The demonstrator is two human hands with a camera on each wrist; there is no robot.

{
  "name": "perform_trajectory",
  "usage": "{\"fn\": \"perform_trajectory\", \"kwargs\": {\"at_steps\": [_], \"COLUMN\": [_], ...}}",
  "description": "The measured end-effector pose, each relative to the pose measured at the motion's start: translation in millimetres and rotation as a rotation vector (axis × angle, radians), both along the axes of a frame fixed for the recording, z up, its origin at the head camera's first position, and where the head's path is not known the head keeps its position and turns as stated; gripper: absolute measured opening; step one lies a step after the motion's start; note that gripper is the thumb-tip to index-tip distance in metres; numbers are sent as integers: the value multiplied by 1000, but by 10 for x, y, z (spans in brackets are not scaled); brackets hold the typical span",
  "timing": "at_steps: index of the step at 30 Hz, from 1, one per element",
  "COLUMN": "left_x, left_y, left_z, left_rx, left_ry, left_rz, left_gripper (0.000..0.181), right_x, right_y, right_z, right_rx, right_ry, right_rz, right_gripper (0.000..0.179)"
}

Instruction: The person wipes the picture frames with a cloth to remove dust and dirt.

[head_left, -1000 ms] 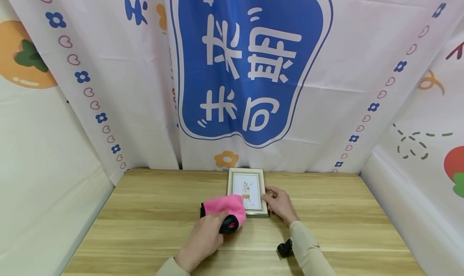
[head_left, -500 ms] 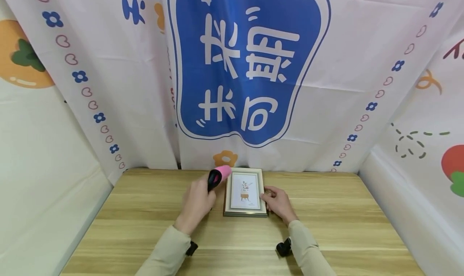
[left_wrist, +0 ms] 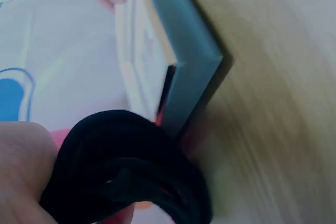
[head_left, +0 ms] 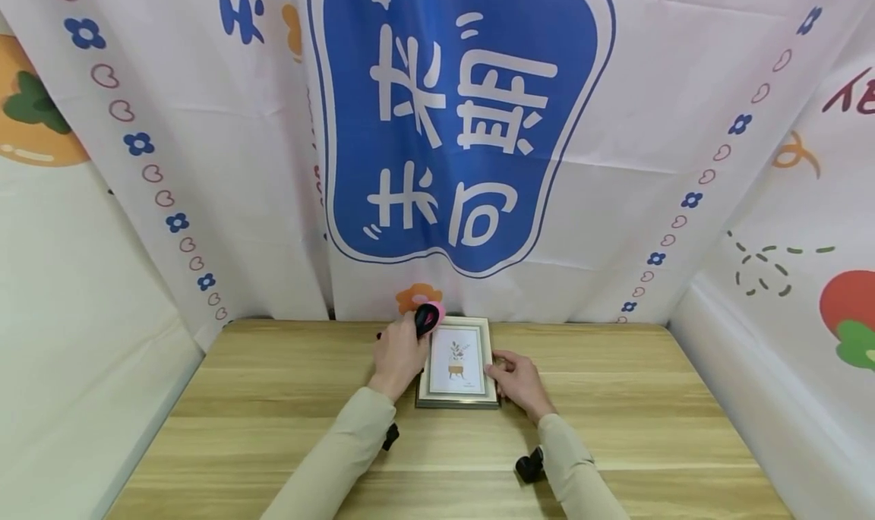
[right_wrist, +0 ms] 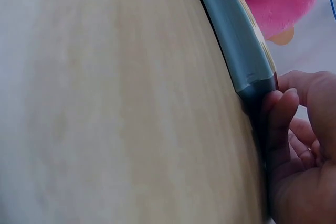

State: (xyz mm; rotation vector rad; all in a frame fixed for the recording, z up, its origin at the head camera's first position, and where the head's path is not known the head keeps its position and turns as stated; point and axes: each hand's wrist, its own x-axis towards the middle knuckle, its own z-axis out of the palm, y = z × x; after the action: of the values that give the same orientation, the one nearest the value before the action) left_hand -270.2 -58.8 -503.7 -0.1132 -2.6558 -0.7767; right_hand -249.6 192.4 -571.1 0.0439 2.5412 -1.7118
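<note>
A picture frame (head_left: 459, 359) with a light rim and a potted-plant print lies flat on the wooden table, near the back edge. My left hand (head_left: 399, 357) grips a bunched pink cloth (right_wrist: 273, 3) with black edging (left_wrist: 131, 135) at the frame's upper left corner. Most of the cloth is hidden behind that hand in the head view. On the other side, my right hand (head_left: 521, 383) holds the frame's right edge between thumb and fingers. The right wrist view shows those fingertips (right_wrist: 283, 103) against the frame's corner.
The wooden table (head_left: 273, 429) ends at a white printed curtain (head_left: 581, 292) just behind the frame. White panels stand at both sides. A small black device (head_left: 529, 467) sits at the right wrist, another (head_left: 390, 436) at the left.
My left hand has carried the pink cloth from the frame's lower left up to its top left corner, then slightly right. The right hand keeps its hold on the frame's right edge.
</note>
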Motion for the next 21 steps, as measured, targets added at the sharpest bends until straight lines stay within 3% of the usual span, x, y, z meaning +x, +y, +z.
{"fn": "perform_trajectory", "kwargs": {"at_steps": [5, 9, 14, 21], "left_x": [-89, -114, -70, 9], "left_y": [89, 115, 122, 105], "left_z": [-69, -139, -213, -244], "left_rx": [-3, -95, -225, -224], "left_ry": [-13, -46, -42, -61], "left_rz": [-32, -100, -148, -184], "left_gripper": [24, 25, 35, 26], "right_x": [-13, -14, -12, 9], "right_y": [-16, -20, -22, -22], "right_z": [1, 11, 28, 35], "right_rx": [-7, -9, -11, 2], "right_ry": [4, 3, 3, 2], "right_rz": [-4, -8, -13, -5], "right_gripper": [51, 51, 52, 51]}}
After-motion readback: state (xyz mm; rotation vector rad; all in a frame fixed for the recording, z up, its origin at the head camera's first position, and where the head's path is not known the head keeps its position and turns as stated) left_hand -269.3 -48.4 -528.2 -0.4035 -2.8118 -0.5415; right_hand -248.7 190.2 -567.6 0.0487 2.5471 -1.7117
